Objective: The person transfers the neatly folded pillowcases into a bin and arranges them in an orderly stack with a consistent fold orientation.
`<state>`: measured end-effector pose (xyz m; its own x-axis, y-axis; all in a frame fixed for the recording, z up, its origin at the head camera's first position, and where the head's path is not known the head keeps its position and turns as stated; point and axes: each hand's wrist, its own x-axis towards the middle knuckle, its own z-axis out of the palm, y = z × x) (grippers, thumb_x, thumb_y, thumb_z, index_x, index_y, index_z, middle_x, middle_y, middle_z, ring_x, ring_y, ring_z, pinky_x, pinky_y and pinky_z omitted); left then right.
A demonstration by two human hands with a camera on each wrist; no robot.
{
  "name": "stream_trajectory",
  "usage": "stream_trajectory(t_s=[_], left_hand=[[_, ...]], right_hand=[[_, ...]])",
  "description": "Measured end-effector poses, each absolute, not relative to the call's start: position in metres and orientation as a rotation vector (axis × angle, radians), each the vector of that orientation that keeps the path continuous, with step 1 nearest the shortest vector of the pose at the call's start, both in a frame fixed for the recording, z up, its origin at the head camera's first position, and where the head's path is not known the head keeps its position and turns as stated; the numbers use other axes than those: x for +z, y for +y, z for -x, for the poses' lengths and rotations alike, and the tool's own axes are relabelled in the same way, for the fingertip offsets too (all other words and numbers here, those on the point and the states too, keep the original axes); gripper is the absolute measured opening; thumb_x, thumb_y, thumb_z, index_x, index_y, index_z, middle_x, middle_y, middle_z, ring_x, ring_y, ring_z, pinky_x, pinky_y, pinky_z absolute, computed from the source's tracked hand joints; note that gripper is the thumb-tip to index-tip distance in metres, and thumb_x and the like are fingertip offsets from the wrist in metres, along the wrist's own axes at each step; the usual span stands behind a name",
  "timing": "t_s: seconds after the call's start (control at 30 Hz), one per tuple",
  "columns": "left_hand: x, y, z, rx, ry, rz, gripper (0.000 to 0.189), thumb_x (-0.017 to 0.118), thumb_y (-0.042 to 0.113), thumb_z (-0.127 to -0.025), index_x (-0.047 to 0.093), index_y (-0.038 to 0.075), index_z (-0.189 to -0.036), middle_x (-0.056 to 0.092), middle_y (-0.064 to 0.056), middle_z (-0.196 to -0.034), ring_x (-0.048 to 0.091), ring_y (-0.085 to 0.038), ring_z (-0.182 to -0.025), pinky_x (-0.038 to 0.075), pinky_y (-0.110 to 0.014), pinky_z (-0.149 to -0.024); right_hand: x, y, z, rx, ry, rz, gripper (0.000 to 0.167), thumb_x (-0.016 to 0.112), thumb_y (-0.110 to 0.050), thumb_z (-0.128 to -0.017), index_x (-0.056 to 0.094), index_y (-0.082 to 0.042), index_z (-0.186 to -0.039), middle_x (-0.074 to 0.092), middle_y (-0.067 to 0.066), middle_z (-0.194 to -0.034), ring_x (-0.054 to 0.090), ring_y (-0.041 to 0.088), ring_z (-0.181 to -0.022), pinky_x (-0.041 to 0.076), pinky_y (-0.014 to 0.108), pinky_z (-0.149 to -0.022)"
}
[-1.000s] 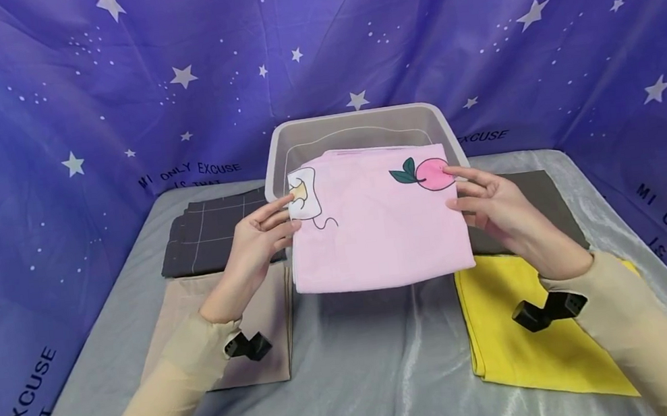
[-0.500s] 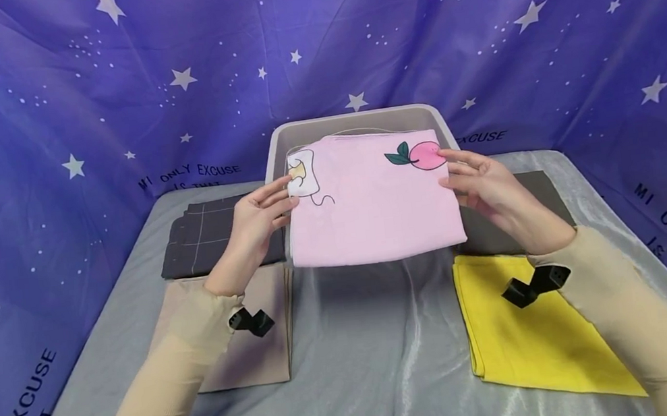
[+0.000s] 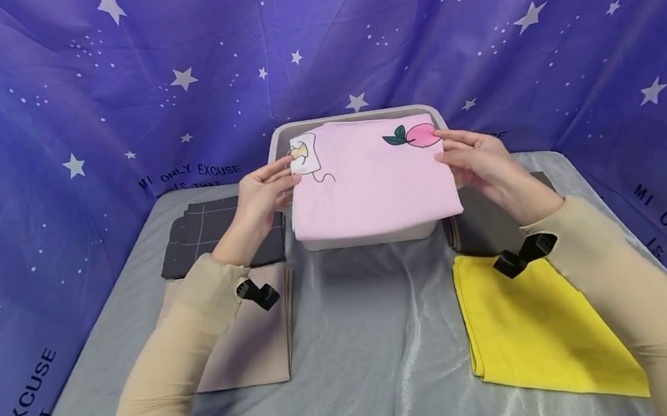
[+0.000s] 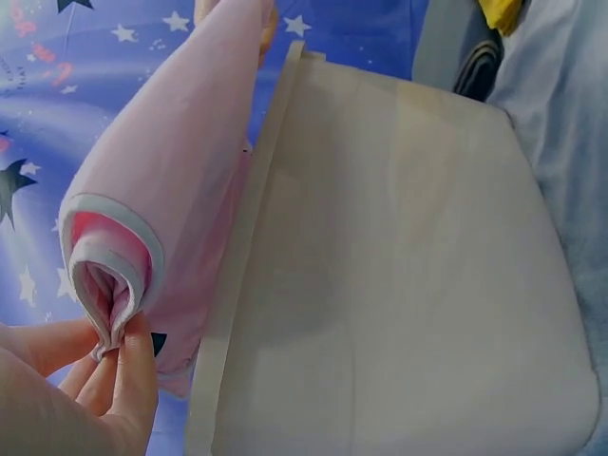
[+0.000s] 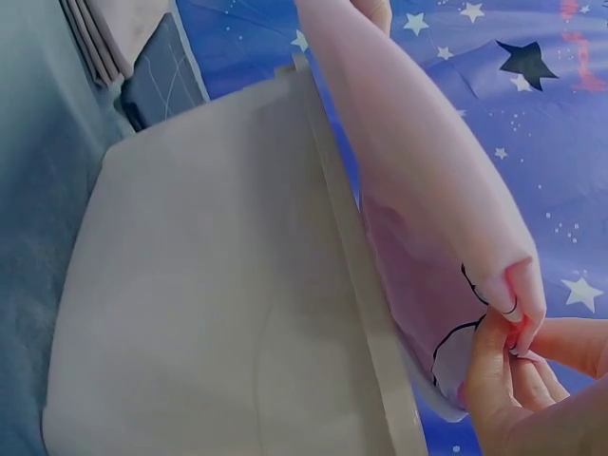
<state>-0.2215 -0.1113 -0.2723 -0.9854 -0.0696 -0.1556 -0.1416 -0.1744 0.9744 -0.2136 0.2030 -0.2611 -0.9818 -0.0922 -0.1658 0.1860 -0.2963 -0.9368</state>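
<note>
A folded pink cloth, printed with a peach and a white-and-yellow figure, is held level over a pale plastic bin. My left hand pinches its left side between thumb and fingers; the left wrist view shows the rolled, white-edged layers in that grip. On the opposite side my right hand pinches the cloth near the peach. Both wrist views place the cloth at and above the bin's rim. Most of the bin's opening is covered by the cloth, so its inside is hidden.
Left of the bin lies a folded dark checked cloth, with a folded beige cloth nearer. To the right are a folded dark grey-brown cloth and a folded yellow cloth. A starry purple curtain hangs behind the grey-covered table.
Both hands have moved forward, away from me, carrying the pink cloth further over the bin. The bin's front wall now shows below the cloth's near edge.
</note>
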Motion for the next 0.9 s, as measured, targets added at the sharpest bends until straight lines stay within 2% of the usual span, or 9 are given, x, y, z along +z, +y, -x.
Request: stream_trajectory(t_s=[0.1, 0.17, 0.33, 0.4, 0.53, 0.63, 0.7, 0.8, 0.9], left_hand=[[-0.269, -0.11, 0.227, 2.349, 1.997, 0.271, 0.039, 0.068, -0.001, -0.074, 0.064, 0.012, -0.11, 0.064, -0.008, -0.102, 0.061, -0.012, -0.074, 0.05, -0.023, -0.06], [-0.267, -0.109, 0.229, 2.345, 1.999, 0.279, 0.038, 0.068, 0.0, -0.074, 0.064, 0.012, -0.11, 0.064, -0.008, -0.103, 0.061, -0.012, -0.075, 0.05, -0.023, -0.061], [-0.264, -0.107, 0.237, 2.327, 2.014, 0.292, 0.039, 0.068, 0.0, -0.074, 0.064, 0.014, -0.11, 0.064, -0.006, -0.104, 0.06, -0.011, -0.079, 0.049, -0.023, -0.065], [-0.263, -0.106, 0.24, 2.318, 2.027, 0.29, 0.039, 0.067, 0.0, -0.075, 0.063, 0.014, -0.111, 0.064, -0.007, -0.105, 0.059, -0.01, -0.079, 0.048, -0.023, -0.066], [-0.26, -0.104, 0.247, 2.306, 2.04, 0.295, 0.039, 0.067, 0.0, -0.075, 0.063, 0.013, -0.111, 0.064, -0.007, -0.105, 0.059, -0.01, -0.08, 0.048, -0.024, -0.068], [-0.258, -0.103, 0.252, 2.303, 2.044, 0.313, 0.039, 0.067, 0.0, -0.075, 0.064, 0.013, -0.111, 0.064, -0.007, -0.105, 0.059, -0.01, -0.079, 0.048, -0.023, -0.067], [-0.257, -0.102, 0.255, 2.3, 2.053, 0.311, 0.039, 0.066, -0.001, -0.075, 0.063, 0.012, -0.111, 0.064, -0.007, -0.105, 0.058, -0.009, -0.076, 0.047, -0.022, -0.064], [-0.255, -0.1, 0.259, 2.3, 2.068, 0.328, 0.038, 0.066, -0.001, -0.074, 0.064, 0.012, -0.11, 0.064, -0.007, -0.104, 0.057, -0.008, -0.07, 0.046, -0.021, -0.06], [-0.253, -0.099, 0.263, 2.3, 2.076, 0.346, 0.038, 0.066, -0.002, -0.074, 0.064, 0.012, -0.11, 0.064, -0.008, -0.103, 0.056, -0.008, -0.066, 0.045, -0.02, -0.058]], right_hand=[[-0.259, 0.203, 0.219, -2.4, 1.746, -0.143, 0.035, 0.063, 0.008, -0.075, 0.065, -0.014, -0.102, 0.067, 0.0, -0.083, 0.061, 0.011, -0.064, 0.05, 0.024, -0.056], [-0.257, 0.203, 0.223, -2.393, 1.754, -0.159, 0.035, 0.064, 0.008, -0.074, 0.065, -0.014, -0.102, 0.066, 0.0, -0.083, 0.057, 0.009, -0.058, 0.049, 0.022, -0.056], [-0.252, 0.204, 0.229, -2.374, 1.75, -0.173, 0.035, 0.064, 0.007, -0.074, 0.065, -0.013, -0.103, 0.066, 0.0, -0.083, 0.056, 0.009, -0.058, 0.048, 0.022, -0.055], [-0.25, 0.205, 0.231, -2.369, 1.749, -0.171, 0.034, 0.064, 0.007, -0.074, 0.065, -0.013, -0.102, 0.066, 0.001, -0.083, 0.06, 0.011, -0.065, 0.05, 0.023, -0.057], [-0.246, 0.206, 0.236, -2.351, 1.767, -0.199, 0.034, 0.065, 0.007, -0.073, 0.065, -0.013, -0.1, 0.064, 0.0, -0.085, 0.061, 0.01, -0.066, 0.049, 0.022, -0.058], [-0.242, 0.206, 0.24, -2.337, 1.77, -0.238, 0.039, 0.066, 0.007, -0.073, 0.063, -0.012, -0.106, 0.061, 0.0, -0.088, 0.061, 0.01, -0.068, 0.05, 0.022, -0.058], [-0.24, 0.206, 0.243, -2.321, 1.776, -0.26, 0.047, 0.066, 0.007, -0.073, 0.059, -0.012, -0.115, 0.059, 0.0, -0.089, 0.061, 0.009, -0.068, 0.05, 0.022, -0.058], [-0.237, 0.206, 0.247, -2.294, 1.791, -0.27, 0.057, 0.064, 0.007, -0.074, 0.05, -0.012, -0.127, 0.061, -0.001, -0.086, 0.059, 0.008, -0.063, 0.05, 0.022, -0.057], [-0.234, 0.206, 0.251, -2.281, 1.787, -0.27, 0.062, 0.064, 0.007, -0.075, 0.045, -0.011, -0.131, 0.062, -0.001, -0.082, 0.059, 0.007, -0.06, 0.05, 0.022, -0.057]])
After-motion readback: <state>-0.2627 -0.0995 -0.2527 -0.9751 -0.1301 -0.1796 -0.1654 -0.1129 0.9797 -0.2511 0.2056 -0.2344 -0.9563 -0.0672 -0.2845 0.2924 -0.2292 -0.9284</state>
